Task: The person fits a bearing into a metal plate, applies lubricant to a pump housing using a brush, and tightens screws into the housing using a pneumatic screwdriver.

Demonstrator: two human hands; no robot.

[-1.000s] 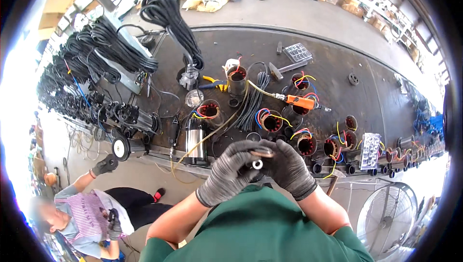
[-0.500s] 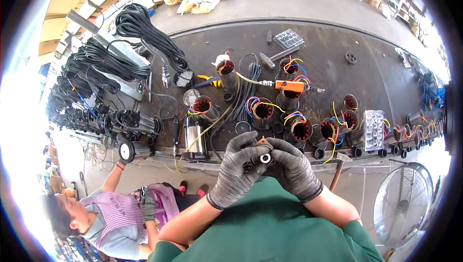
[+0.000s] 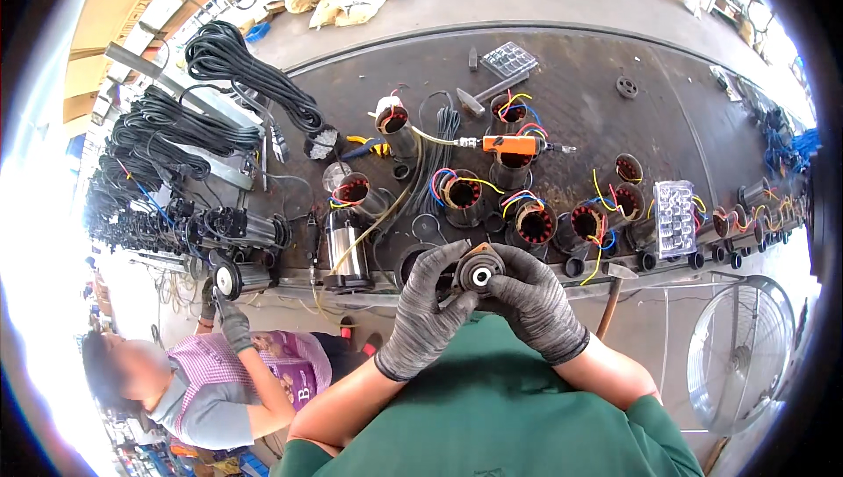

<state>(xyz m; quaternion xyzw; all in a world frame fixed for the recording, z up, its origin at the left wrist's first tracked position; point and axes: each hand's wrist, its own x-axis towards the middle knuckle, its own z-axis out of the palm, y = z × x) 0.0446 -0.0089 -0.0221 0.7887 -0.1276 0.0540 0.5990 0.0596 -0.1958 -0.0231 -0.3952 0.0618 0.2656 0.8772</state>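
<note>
Both my hands wear grey knit gloves and meet close to my chest. My left hand [image 3: 423,314] and my right hand [image 3: 536,301] together grip a small round dark motor part [image 3: 479,271] with an orange rim and a white centre hole facing up. It is held above the near edge of the dark workbench [image 3: 606,99]. Just beyond my fingers stand several motor stators [image 3: 532,222] with copper windings and coloured wires.
An orange tool [image 3: 509,145] lies mid-bench, clear plastic parts boxes [image 3: 674,216] to the right and far back. Coils of black cable [image 3: 237,64] pile at the left. A steel cylinder [image 3: 344,249] stands near the edge. Another person [image 3: 211,380] crouches lower left; a floor fan [image 3: 742,354] sits right.
My hands have stayed together on the part and turned it slightly, so its white centre now faces up. The view shifted down the bench; the crouching person moved a little.
</note>
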